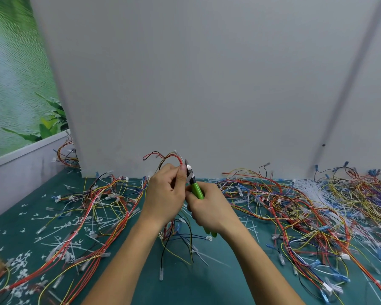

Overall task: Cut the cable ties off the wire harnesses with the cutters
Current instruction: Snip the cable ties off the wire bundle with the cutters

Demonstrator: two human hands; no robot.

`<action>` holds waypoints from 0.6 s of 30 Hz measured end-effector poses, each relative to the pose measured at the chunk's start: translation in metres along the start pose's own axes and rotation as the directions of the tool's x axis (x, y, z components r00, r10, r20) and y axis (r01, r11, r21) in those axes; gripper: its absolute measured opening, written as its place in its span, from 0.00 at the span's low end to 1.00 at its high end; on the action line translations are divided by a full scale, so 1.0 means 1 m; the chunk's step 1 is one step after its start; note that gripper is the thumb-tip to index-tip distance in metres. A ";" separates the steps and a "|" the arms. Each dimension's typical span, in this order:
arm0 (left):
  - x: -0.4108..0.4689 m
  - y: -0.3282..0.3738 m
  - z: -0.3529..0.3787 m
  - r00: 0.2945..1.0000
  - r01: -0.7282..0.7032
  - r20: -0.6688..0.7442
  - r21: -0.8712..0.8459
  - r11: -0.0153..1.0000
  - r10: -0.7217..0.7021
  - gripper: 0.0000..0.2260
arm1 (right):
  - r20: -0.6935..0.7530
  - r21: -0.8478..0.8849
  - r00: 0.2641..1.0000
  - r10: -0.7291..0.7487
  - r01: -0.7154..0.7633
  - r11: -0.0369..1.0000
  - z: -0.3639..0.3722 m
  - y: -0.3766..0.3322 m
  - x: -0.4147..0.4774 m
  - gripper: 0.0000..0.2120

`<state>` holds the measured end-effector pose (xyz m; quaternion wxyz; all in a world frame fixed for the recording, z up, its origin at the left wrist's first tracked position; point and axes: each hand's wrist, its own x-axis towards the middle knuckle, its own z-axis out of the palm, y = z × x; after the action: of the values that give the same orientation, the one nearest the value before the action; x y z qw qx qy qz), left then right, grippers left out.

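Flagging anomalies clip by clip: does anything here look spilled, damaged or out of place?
Only work debris: cut white tie scraps litter the green mat at left, and harnesses sprawl tangled across it. No damage shows; the cutters sit normally in the right hand.

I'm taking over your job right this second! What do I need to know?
Left hand: holds one harness up above the mat.
Right hand: grips the green cutters, with the tip at the red wires by the left thumb.
Done: many cut ties lie on the mat at the left.
Left: the tie on this harness is hidden, so I cannot tell if it is cut. The heap of harnesses at the right probably comes next.
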<state>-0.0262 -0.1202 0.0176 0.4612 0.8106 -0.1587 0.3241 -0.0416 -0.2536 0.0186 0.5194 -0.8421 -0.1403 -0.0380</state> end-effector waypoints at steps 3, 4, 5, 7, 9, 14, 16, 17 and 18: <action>-0.001 0.000 0.000 1.000 -0.015 -0.008 0.017 1.000 0.015 0.20 | 0.019 -0.001 1.000 -0.006 0.006 1.000 0.000 -0.001 -0.001 0.12; -0.001 0.000 0.000 1.000 -0.026 -0.012 0.020 0.999 0.027 0.20 | 0.027 -0.007 1.000 -0.010 0.010 1.000 0.000 -0.002 -0.001 0.11; 0.000 0.000 0.000 0.999 -0.041 -0.015 0.024 0.999 0.041 0.20 | 0.035 -0.020 0.999 -0.013 0.014 1.000 0.000 -0.002 -0.001 0.10; 0.000 0.000 -0.001 0.998 -0.068 -0.013 0.036 0.997 0.068 0.20 | 0.046 -0.044 0.999 -0.017 0.019 0.999 0.001 -0.003 0.000 0.09; 0.000 -0.002 -0.001 0.997 -0.080 0.001 0.050 0.996 0.080 0.20 | 0.048 -0.053 0.999 -0.012 0.014 0.998 0.001 -0.003 0.000 0.09; 0.001 -0.005 -0.001 0.993 -0.108 0.056 0.109 0.988 0.103 0.17 | 0.037 -0.047 0.999 0.034 -0.032 0.998 0.001 0.000 0.000 0.11; 0.001 -0.006 -0.002 0.991 -0.126 0.063 0.116 0.985 0.120 0.16 | 0.030 -0.027 0.997 0.066 -0.065 0.997 0.000 0.000 0.001 0.12; 0.001 -0.006 -0.002 0.990 -0.132 0.067 0.118 0.984 0.124 0.16 | 0.025 -0.024 0.997 0.079 -0.078 0.997 -0.001 0.001 0.001 0.12; 0.001 -0.006 -0.002 0.990 -0.132 0.073 0.121 0.984 0.124 0.16 | 0.020 -0.027 0.996 0.086 -0.086 0.996 -0.002 0.001 0.001 0.12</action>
<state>-0.0228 -0.1156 0.0155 0.3819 0.8364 -0.2048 0.3357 -0.0399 -0.2557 0.0192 0.5079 -0.8545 -0.1088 -0.0086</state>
